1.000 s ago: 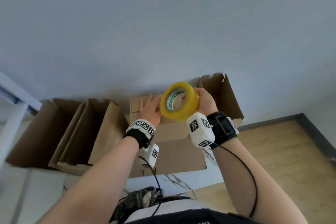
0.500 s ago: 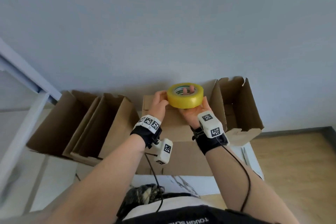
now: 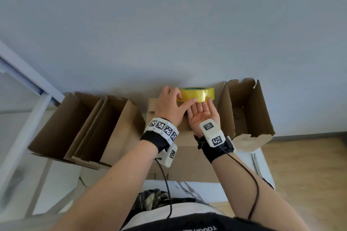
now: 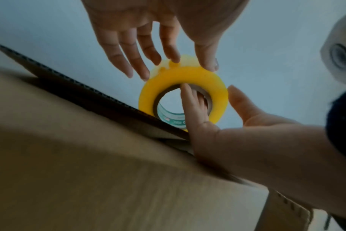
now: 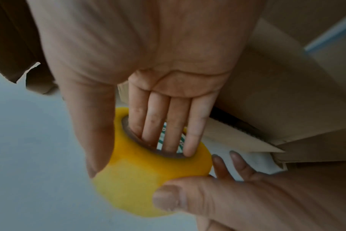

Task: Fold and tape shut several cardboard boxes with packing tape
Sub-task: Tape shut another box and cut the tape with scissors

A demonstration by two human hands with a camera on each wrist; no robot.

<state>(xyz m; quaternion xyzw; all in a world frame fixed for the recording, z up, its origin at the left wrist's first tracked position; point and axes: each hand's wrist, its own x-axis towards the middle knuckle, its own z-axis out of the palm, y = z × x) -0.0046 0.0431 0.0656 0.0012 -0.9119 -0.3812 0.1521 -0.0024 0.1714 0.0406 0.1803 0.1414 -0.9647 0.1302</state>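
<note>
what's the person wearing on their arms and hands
Bare forearms, no sleeves or gloves. The left hand and the right hand each have a black wrist strap carrying white blocks printed with black-and-white square markers. A thin black cable trails from each wrist back toward the body.

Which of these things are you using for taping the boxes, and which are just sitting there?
In use:
- yellow tape roll
- left hand, pinching the roll's rim
- right hand, fingers through its core
- folded cardboard box

Just lying about:
- open boxes on the left
- open box on the right
- white table
</note>
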